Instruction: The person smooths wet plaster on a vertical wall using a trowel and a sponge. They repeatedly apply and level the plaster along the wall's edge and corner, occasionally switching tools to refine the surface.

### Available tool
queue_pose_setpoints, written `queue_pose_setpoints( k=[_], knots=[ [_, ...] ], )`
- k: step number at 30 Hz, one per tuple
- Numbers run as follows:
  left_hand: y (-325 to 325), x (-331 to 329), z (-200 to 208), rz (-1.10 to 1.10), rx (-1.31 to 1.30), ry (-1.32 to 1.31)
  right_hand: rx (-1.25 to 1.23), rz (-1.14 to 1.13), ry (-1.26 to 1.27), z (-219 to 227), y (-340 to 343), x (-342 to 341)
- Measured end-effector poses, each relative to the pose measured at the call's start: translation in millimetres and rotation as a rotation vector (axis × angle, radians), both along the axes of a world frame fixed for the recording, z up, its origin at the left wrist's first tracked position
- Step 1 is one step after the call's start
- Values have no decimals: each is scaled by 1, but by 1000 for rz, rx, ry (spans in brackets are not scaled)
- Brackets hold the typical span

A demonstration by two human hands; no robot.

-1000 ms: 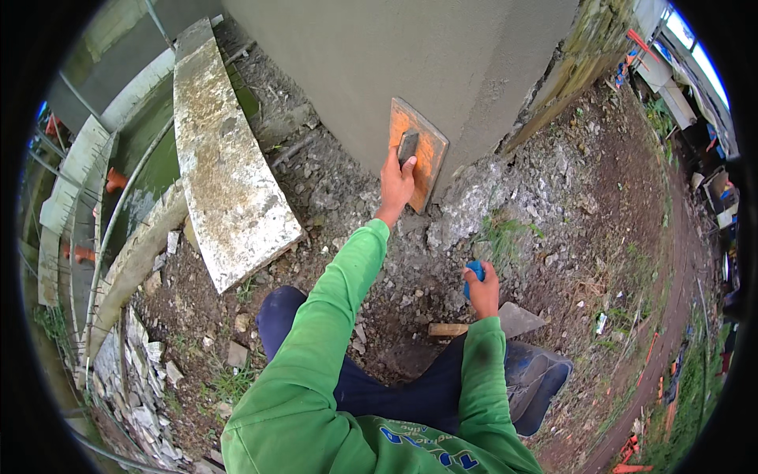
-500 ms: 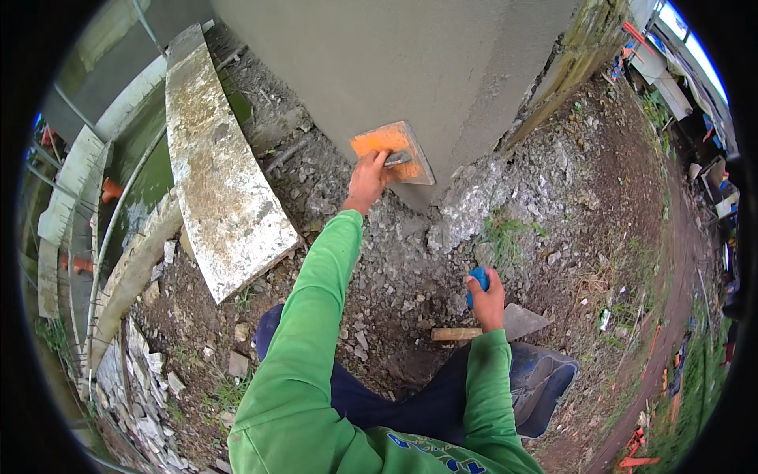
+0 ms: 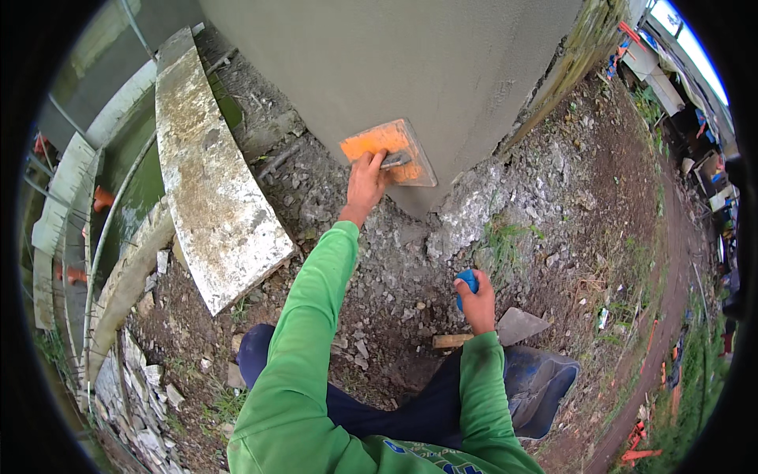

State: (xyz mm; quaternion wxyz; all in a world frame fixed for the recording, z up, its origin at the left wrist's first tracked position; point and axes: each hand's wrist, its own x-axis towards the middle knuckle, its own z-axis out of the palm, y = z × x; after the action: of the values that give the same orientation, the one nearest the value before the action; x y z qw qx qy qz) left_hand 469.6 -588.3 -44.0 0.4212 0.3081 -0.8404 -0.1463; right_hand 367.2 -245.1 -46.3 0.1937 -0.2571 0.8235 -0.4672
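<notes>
Low on the wall point(image 3: 395, 63) I see the float point(image 3: 387, 141), the left hand point(image 3: 367, 180) clamped round its handle point(image 3: 396, 159), seemingly so it lies flat there. Out from the wall, the right hand point(image 3: 478, 303) grips a blue thing point(image 3: 467, 278), perhaps so only the float touches.

Wall point(image 3: 410, 63): ahead, beyond both hands
Float point(image 3: 388, 136): against the wall's lower part, left hand point(image 3: 367, 180) at its handle
Right hand point(image 3: 478, 304): right of the float, nearer the body, around a small object point(image 3: 467, 283)
Wood piece point(image 3: 452, 341): left of the right wrist
Pointed blade point(image 3: 521, 325): right of that wrist
Slab point(image 3: 217, 182): left of the wall
Water point(image 3: 146, 150): left of the slab
</notes>
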Motion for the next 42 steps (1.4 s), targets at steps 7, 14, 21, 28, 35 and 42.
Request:
queue_pose_setpoints(
  k=[7, 14, 21, 28, 35, 42],
  knots=[
    [45, -23, 19, -167, 7, 47, 53, 19, -82, 14, -7, 4],
    [-8, -5, -4, -72, -65, 3, -47, 15, -60, 17, 8, 6],
    [49, -27, 5, -142, -10, -49, -48, -15, -35, 23, 12, 7],
    [3, -8, 1, -50, -39, 12, -43, -2, -91, 19, 10, 5],
    [37, -19, 4, -180, -167, -174, 5, 4, -42, 16, 13, 6],
    [-25, 13, 6, -12, -100, -19, 22, 31, -71, 14, 8, 6]
  ],
)
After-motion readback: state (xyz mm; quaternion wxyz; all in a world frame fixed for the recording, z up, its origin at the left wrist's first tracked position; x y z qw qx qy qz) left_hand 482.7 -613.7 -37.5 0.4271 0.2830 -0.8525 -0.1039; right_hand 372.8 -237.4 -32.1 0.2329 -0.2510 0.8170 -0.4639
